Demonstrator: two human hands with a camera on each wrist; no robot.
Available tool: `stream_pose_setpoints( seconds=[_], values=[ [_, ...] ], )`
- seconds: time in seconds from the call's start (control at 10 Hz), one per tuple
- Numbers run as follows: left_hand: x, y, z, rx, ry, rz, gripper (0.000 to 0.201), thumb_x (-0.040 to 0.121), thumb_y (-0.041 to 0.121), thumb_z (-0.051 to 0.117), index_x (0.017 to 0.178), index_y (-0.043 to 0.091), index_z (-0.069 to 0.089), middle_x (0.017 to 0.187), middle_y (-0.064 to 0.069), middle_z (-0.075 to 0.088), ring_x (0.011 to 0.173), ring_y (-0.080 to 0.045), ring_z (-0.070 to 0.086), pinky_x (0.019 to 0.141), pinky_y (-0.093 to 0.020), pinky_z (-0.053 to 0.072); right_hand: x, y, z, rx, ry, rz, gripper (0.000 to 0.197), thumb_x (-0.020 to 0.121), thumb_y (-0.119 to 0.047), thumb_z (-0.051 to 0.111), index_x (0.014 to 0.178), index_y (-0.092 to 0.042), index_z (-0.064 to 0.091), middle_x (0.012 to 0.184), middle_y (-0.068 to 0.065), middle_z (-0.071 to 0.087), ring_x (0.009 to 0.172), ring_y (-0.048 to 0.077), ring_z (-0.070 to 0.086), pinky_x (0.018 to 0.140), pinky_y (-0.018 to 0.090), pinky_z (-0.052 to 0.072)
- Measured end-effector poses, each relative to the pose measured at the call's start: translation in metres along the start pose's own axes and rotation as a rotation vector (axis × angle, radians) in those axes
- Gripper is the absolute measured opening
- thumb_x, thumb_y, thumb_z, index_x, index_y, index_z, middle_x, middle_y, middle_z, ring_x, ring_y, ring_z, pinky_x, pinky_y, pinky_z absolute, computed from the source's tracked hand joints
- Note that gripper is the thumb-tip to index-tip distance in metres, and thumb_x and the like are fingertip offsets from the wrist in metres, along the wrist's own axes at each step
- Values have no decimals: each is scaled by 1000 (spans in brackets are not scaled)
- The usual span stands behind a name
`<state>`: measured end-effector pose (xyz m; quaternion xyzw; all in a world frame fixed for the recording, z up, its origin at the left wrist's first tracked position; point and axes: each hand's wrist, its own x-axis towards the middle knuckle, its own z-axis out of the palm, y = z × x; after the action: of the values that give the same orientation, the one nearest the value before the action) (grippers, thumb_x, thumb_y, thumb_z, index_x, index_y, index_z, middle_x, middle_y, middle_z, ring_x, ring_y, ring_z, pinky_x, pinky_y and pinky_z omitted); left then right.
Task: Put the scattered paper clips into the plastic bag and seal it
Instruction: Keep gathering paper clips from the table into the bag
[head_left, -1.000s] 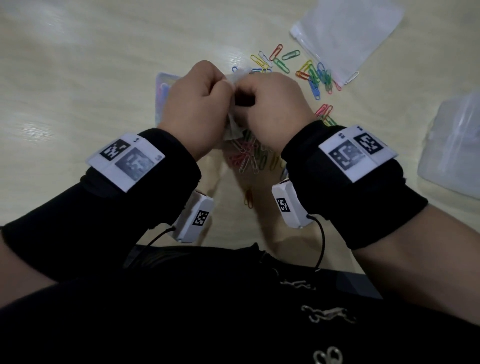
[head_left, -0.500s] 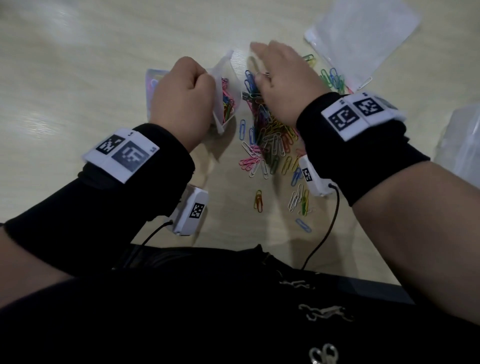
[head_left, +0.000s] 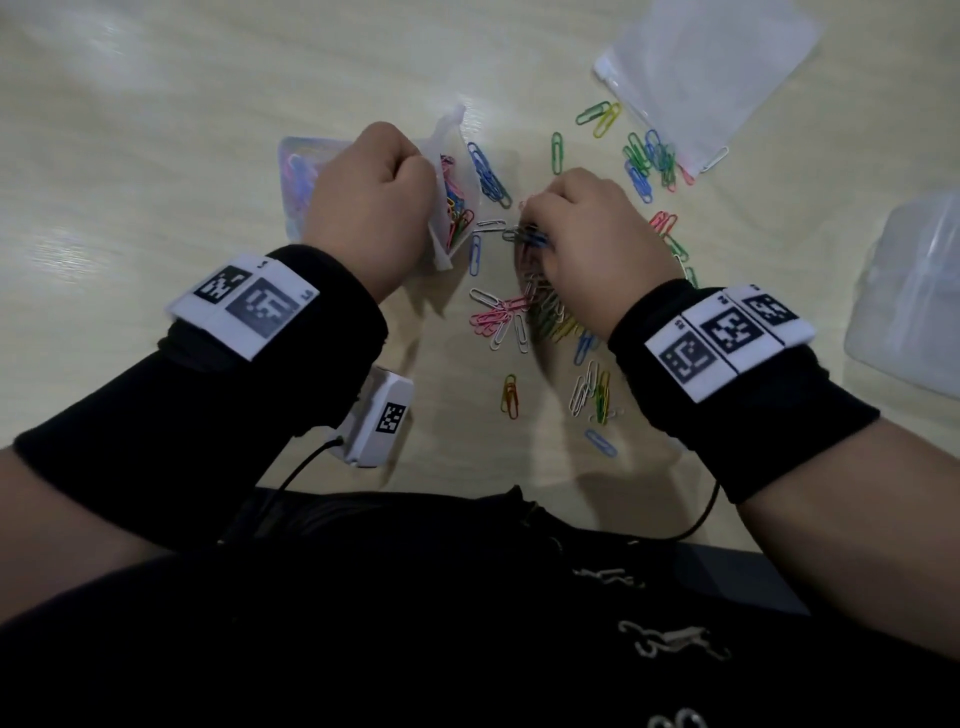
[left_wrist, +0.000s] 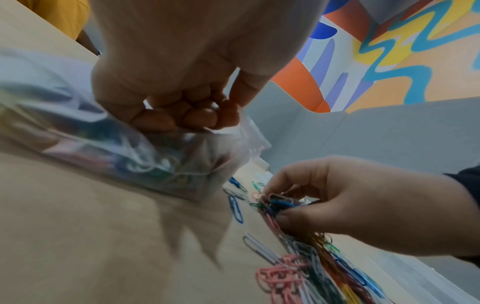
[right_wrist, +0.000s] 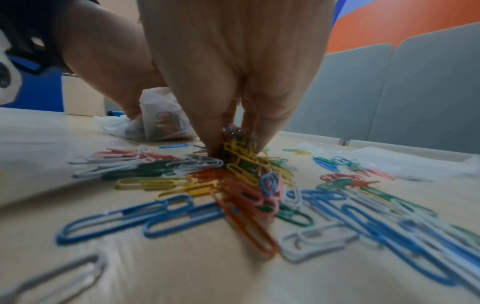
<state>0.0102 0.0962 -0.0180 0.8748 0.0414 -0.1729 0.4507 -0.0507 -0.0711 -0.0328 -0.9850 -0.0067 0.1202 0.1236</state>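
Over wood table, left fingers curled gripping bag; right fingers pinch paper clips.

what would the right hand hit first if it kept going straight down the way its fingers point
The right hand points down into the paper clips, which its fingertips already pinch. Going on, it would press that heap against the table directly beneath; nothing else seems to lie in that line.

From the head we look steeply down on the counter. Our left wrist camera sits low and close, facing forward along the left hand. Our right wrist camera almost touches the paper clips. All three views share this pile.
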Motion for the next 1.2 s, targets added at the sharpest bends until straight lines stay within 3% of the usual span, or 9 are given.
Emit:
stream_pose_setpoints(
  seconds=[0.2, 0.3, 0.4, 0.5, 0.6, 0.8, 1.0, 1.1, 1.2],
  values=[
    [-3, 8, 12, -41, -66, 34, 11, 89, 20, 44, 86, 16, 55, 69, 8, 51, 78, -18, 50, 77, -36, 47, 4, 8, -18, 138, 9, 184, 20, 88, -14, 56, 105, -14, 65, 105, 12, 63, 98, 31, 57, 81, 31, 41],
    [-7, 12, 21, -64, -116, 53, 12, 88, 21, 45, 80, 20, 53, 68, 7, 51, 75, -19, 50, 77, -40, 49, 2, 14, -34, 431, 77, 358, 17, 82, -26, 68, 96, -16, 69, 93, 0, 66, 86, 16, 57, 77, 24, 42],
    [-11, 16, 29, -74, -157, 70, 20, 89, 21, 46, 70, 26, 47, 67, 8, 50, 75, -18, 49, 74, -36, 46, -3, 14, -46, 804, 80, 454, 20, 77, -25, 75, 92, -13, 72, 83, -1, 67, 78, 14, 63, 75, 28, 53],
    [-14, 20, 36, -124, -200, 78, 19, 86, 23, 47, 67, 28, 46, 66, 8, 49, 73, -18, 48, 71, -34, 42, -6, 9, -50, 1181, -41, 513, 15, 80, -9, 74, 93, -2, 70, 95, 15, 69, 85, 21, 70, 73, 28, 59],
    [-18, 23, 41, -162, -226, 79, 23, 88, 18, 47, 66, 27, 46, 63, 9, 48, 65, -11, 45, 64, -27, 38, -5, 4, -45, 1160, -122, 557, 14, 79, -10, 73, 86, 2, 69, 101, 22, 70, 95, 28, 70, 82, 41, 60],
    [-22, 25, 44, -172, -196, 64, 25, 90, 18, 47, 67, 25, 46, 64, 8, 48, 65, -9, 45, 65, -26, 37, -10, 1, -56, 791, -213, 412, 35, 86, -12, 52, 119, -7, 61, 119, 16, 65, 111, 33, 62, 94, 47, 52],
    [-23, 28, 43, -200, -194, 37, 19, 84, 24, 45, 65, 25, 46, 60, 7, 45, 63, -13, 44, 62, -28, 35, -18, 8, -57, 673, 27, 402, 30, 86, -7, 49, 108, -22, 61, 102, -3, 69, 89, 13, 66, 86, 36, 55],
    [-22, 26, 41, -186, -181, 59, 23, 91, 16, 42, 68, 22, 44, 62, 6, 42, 63, -12, 42, 60, -26, 34, -27, 24, -52, 614, 85, 454, 26, 86, -12, 48, 105, -23, 62, 103, 1, 67, 90, 22, 65, 86, 39, 55],
    [-21, 25, 38, -205, -181, 49, 21, 91, 14, 41, 71, 18, 44, 59, 4, 38, 50, -6, 37, 48, -20, 31, -38, 47, -41, 395, -27, 582, 34, 88, -11, 45, 120, -16, 53, 125, 9, 54, 104, 26, 56, 91, 26, 41]
  ],
)
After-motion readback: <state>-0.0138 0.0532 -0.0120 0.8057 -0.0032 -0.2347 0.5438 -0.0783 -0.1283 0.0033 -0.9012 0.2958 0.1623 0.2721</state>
